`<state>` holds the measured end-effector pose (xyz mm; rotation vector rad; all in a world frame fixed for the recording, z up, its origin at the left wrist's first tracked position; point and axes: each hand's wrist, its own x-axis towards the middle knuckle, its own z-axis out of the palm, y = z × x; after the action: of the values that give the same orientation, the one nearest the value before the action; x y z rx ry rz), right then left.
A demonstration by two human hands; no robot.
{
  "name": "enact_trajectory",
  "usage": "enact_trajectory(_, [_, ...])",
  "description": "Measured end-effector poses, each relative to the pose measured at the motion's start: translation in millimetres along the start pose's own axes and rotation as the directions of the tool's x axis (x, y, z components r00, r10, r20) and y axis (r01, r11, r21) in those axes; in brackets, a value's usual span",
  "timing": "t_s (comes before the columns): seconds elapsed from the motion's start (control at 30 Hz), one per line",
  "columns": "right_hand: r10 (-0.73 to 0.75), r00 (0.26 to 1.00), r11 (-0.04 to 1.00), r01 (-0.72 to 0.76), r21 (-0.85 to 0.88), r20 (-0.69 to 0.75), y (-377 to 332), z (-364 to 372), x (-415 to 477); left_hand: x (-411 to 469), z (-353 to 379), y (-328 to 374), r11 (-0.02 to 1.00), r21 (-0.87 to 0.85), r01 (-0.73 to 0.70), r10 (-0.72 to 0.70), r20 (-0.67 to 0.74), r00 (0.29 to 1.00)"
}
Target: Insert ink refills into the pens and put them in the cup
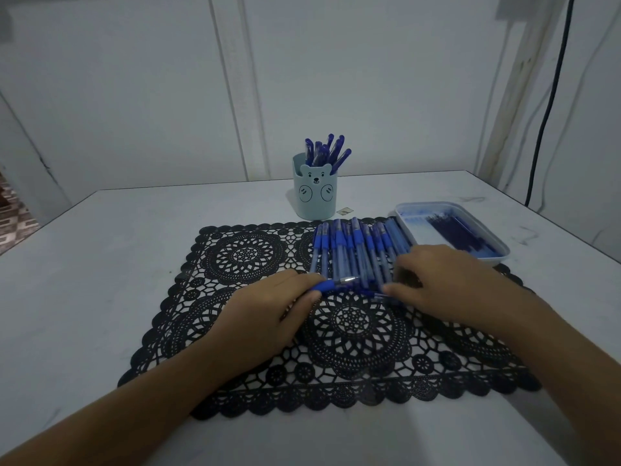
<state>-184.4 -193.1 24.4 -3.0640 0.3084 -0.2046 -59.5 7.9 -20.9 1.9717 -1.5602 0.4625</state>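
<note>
1. Mat (235,253): black lace, laid flat on the pale table (100,264). All places below are given from it.

2. Left hand (265,317): stretched over the near-left part of the mat, forearm crossing its near edge. The fingers are closed narrowly on a pen (336,284), pinched by its blue grip. The silver tip is pointed to the right and held just above the middle of the mat.

3. Right hand (447,284): placed over the right half of the mat. The fingers are bent down onto the near ends of the row of pens. The thumb is stretched left towards the held pen, with a thin blue piece seen just at its tip. Whether that piece is gripped cannot be told.

4. Row of pens (356,250): blue-capped, with clear barrels, laid side by side on the far-right part of the mat.

5. Tray (403,210): pale and shallow, set at the far-right corner of the mat. Dark blue refills (460,235) are heaped inside.

6. Cup (314,196): light blue, printed with a bear face, stood upright just beyond the far edge of the mat. Finished pens (327,149) are stood in it, caps up.

7. Wall (134,95): white panels, seen behind the table. A black cable (551,95) is hung down it, beyond the right side of the mat.
</note>
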Motion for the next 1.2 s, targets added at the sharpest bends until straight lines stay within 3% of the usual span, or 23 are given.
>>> enact_trajectory(0.1, [-0.023,0.999,0.998,0.025,-0.060,0.050,-1,4,1,0,1,0,1.000,0.012,-0.003,0.003,0.007,1.000])
enact_trajectory(0.43, [-0.130,0.991,0.991,0.130,-0.002,-0.024,-7,2,-5,1,0,0,1.000,0.011,0.005,-0.005,0.026,1.000])
enact_trajectory(0.57, [-0.105,0.982,0.976,0.132,0.174,-0.155,-11,-5,-6,0,1,0,1.000,-0.003,0.014,-0.014,0.014,1.000])
enact_trajectory(0.77, [-0.057,0.968,0.860,0.171,0.480,-0.243,-15,-9,-6,2,-1,0,0.999,-0.010,0.049,-0.049,-0.041,0.998])
enact_trajectory(1.2, [0.000,0.977,0.777,0.134,0.615,-0.213,-23,2,-2,3,-2,2,0.999,-0.039,0.036,-0.037,-0.012,0.999])
